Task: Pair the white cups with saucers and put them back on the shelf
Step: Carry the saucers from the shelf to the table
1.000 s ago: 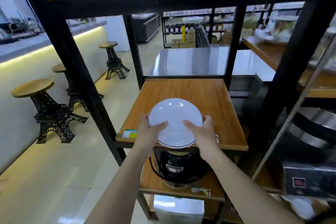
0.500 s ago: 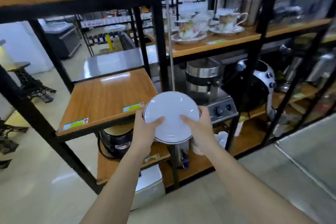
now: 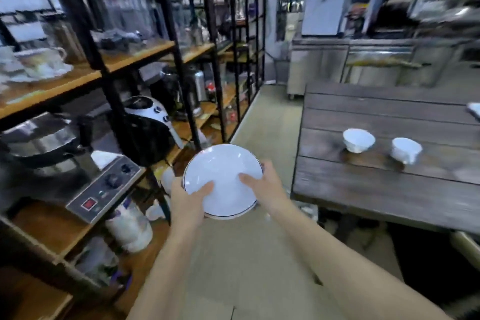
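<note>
The person holds a round white saucer with a thin dark line along its rim, out in front at mid-frame above the pale tiled floor. The left hand grips its lower-left edge, thumb pressed flat on the glossy upper face and the other fingers curled out of sight underneath. The right hand clamps the right edge in the same way, thumb on top. The saucer is shallow and smooth, tilted a little toward the camera.

To the right stands a worktop of dark, weathered wooden planks with visible grain and seams. Two small white cups sit on it near each other but apart, both rounded and glazed, well apart from the saucer.

To the left runs a shelf of black metal uprights and orange-brown wooden boards. It carries a boxy steel appliance with dials and a red switch, a rounded black-and-white machine, and, higher up, blurred patterned teacups on saucers. Brushed steel cabinets line the back wall.
</note>
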Available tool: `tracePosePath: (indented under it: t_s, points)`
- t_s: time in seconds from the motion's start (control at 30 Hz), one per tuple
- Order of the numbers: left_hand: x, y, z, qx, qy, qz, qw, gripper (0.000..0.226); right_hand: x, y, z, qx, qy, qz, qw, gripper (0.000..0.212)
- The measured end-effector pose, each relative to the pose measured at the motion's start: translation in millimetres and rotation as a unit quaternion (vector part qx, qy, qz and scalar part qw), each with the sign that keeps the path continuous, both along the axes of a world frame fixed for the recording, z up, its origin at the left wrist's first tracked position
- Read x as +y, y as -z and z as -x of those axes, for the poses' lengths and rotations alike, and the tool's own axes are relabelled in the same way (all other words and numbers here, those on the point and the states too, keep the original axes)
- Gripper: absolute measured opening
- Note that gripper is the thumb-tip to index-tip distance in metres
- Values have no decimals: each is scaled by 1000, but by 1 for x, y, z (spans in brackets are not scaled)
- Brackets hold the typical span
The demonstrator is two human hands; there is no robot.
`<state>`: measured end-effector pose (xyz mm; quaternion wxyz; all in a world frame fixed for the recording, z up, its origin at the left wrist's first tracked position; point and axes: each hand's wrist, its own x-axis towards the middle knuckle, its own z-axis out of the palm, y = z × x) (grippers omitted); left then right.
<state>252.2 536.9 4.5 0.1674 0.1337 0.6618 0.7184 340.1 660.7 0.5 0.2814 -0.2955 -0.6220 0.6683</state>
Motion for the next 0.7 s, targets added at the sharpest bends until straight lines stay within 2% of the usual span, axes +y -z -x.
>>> tracePosePath:
  t_s: [0.2, 0.33, 0.7]
  points:
    - [124, 7, -64, -23, 131, 1, 991, 39, 99, 9, -93, -30, 132, -14, 991, 27]
    - [204, 21, -111, -32, 180, 30, 983, 32, 170, 24, -148, -58, 195, -8, 979, 25]
    - [362, 68, -195, -91, 214, 118, 965, 32, 322, 74, -244, -148, 180, 33, 972, 26]
